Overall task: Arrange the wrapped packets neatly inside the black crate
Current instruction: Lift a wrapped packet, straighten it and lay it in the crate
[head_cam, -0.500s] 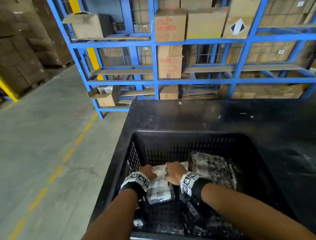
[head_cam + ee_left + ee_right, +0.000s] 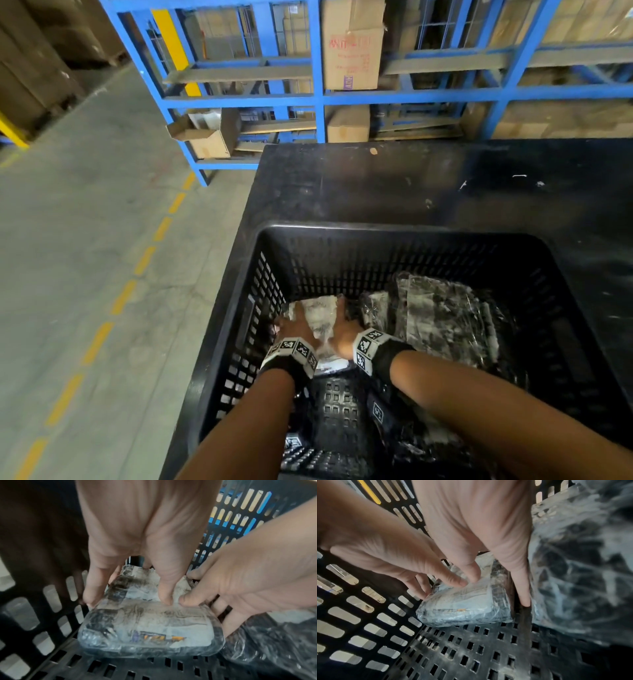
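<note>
A black slotted crate (image 2: 394, 229) stands on a black table. A clear-wrapped packet (image 2: 320, 322) lies flat on its floor by the left wall, toward the far side. My left hand (image 2: 291, 327) grips the packet's left side, thumb on top. My right hand (image 2: 342, 330) grips its right side, thumb on top and fingers down in the gap beside it. In the left wrist view the packet (image 2: 145, 628) fills the middle. The right wrist view shows the packet (image 2: 464, 612) and one right finger (image 2: 524, 596) against the neighbouring wrapped packets (image 2: 582, 574).
More wrapped packets (image 2: 442, 318) cover the crate's right half. Bare crate floor (image 2: 337, 404) shows near me on the left. The black table top (image 2: 411, 185) stretches beyond the crate. Blue racks (image 2: 318, 96) with cartons stand behind, and concrete floor (image 2: 85, 240) lies to the left.
The packet has gone from hanging below my hands to lying further from me on the crate floor. Both hands moved with it. The head view has tipped downward.
</note>
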